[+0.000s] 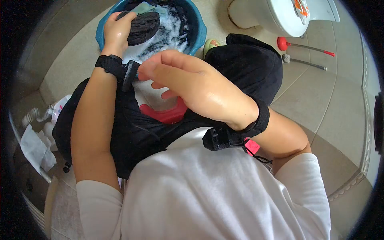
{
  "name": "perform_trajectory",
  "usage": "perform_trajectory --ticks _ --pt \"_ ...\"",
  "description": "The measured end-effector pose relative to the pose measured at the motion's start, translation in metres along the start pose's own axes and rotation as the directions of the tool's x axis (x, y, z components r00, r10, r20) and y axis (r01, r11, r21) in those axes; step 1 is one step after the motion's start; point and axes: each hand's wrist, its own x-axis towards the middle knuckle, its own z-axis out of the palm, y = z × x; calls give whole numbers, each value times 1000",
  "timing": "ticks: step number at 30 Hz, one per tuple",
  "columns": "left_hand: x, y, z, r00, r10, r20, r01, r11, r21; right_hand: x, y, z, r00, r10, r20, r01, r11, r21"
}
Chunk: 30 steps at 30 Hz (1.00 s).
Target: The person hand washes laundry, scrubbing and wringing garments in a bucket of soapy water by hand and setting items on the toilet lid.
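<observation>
My left hand [118, 32] grips a bunched dark cloth [145, 29] above the blue basin [203, 34]. Soapy foam [166, 34] and dark wet laundry fill the basin, with a pale green cloth [144, 8] near its far side. A black strap with a small black device [130, 76] sits on my left wrist. Close beside that device is my right hand [200, 86], its fingers loosely bent and apart, with nothing visible in them; whether the fingertips touch the device I cannot tell. My right wrist wears a similar black device [222, 139].
A white toilet [256, 14] stands at the far right, with a red plunger [284, 43] and a grey-headed brush [287, 59] on the floor nearby. Between my knees shows a red plastic piece [166, 114]. White paper or plastic [38, 148] lies at the left.
</observation>
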Motion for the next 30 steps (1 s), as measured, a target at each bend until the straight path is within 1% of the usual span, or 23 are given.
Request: perform_trajectory --ticks 2,3,5,6,8,12,14,15,17,18,20,21,22,23,24,25,26,27,28,29,30 --pt "0 -1 0 1000 11 6 -11 1000 6 0 -1 0 997 72 26 -73 996 43" --pt "1 -1 0 1000 13 3 -13 1000 5 1 0 0 997 71 28 -72 997 41" --pt "2 -3 -1 1000 24 1 -24 999 35 3 5 1 995 81 51 -87 989 121" --pt "3 -5 -1 1000 19 -1 -19 999 38 3 4 2 995 85 54 -91 988 124" --pt "2 -6 -1 1000 12 10 -12 999 -31 2 3 4 985 162 55 -169 970 175" --pt "3 -6 -2 999 -11 43 13 999 -32 3 13 3 986 151 64 -161 965 206" --pt "6 -9 -3 999 20 28 -20 1000 10 2 20 2 977 211 16 -201 900 387" --pt "8 -11 -3 999 25 31 -26 1000 5 1 25 -2 978 207 10 -195 903 383" --pt "4 -6 -1 999 36 14 -37 999 34 -4 36 -18 959 280 50 -268 827 494" --pt "3 -3 0 999 42 18 -42 999 24 -9 41 -29 965 260 29 -238 828 508" --pt "0 1 1 1000 -4 -3 4 999 40 -25 42 -56 985 109 -134 -49 922 383" --pt "-2 3 0 1000 -6 20 6 1000 28 -32 42 -73 951 -46 -306 93 986 140" --pt "-3 4 1 1000 -1 19 1 1000 23 -41 42 -92 876 -232 -423 196 972 -128" --pt "-5 5 2 1000 -11 9 11 1000 3 -52 40 -110 757 -340 -558 99 904 -416" --pt "-5 5 2 1000 -20 -1 20 1000 -15 -64 38 -131 613 -480 -627 -58 765 -642" --pt "-3 2 1 1000 -15 -1 15 1000 -6 -76 43 -155 506 -629 -590 -195 583 -789" --pt "-5 3 1 1000 -6 -5 6 1000 -6 -86 52 -179 410 -763 -501 -351 374 -858" --pt "-7 4 3 1000 7 -22 -6 999 41 -93 65 -201 405 -768 -497 -345 375 -861" --pt "-9 6 5 999 21 -37 -18 996 86 -99 81 -222 411 -802 -433 -482 212 -850" --pt "-5 1 4 1000 2 -20 -1 999 45 -100 96 -234 426 -827 -367 -602 44 -797" --pt "-4 -1 4 999 24 -23 -22 996 85 -97 109 -239 434 -834 -342 -606 10 -795"
